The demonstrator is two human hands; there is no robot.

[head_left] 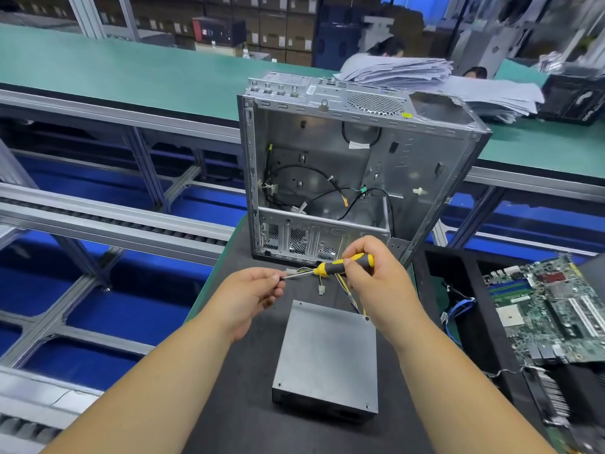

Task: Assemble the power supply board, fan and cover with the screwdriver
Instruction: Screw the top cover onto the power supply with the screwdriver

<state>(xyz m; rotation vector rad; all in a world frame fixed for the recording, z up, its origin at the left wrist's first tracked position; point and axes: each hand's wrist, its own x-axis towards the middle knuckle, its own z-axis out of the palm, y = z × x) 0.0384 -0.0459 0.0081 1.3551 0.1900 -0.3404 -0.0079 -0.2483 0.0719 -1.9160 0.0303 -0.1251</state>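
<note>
A yellow and black screwdriver point(330, 267) is held level above the black mat. My right hand point(373, 273) grips its handle. My left hand point(252, 296) pinches the metal tip of the shaft; whether a screw sits there is too small to tell. Below my hands lies a grey metal power supply box point(327, 355), its yellow and black wires point(352, 298) running up under my right hand to a small white plug point(321, 290). Behind stands an open grey computer case point(353, 158) with loose black cables inside.
A green motherboard point(553, 309) lies in a black tray at the right, with blue cables beside it. A stack of papers point(442, 83) sits on the green bench behind the case. Aluminium conveyor rails point(114, 217) run along the left. A person sits behind the papers.
</note>
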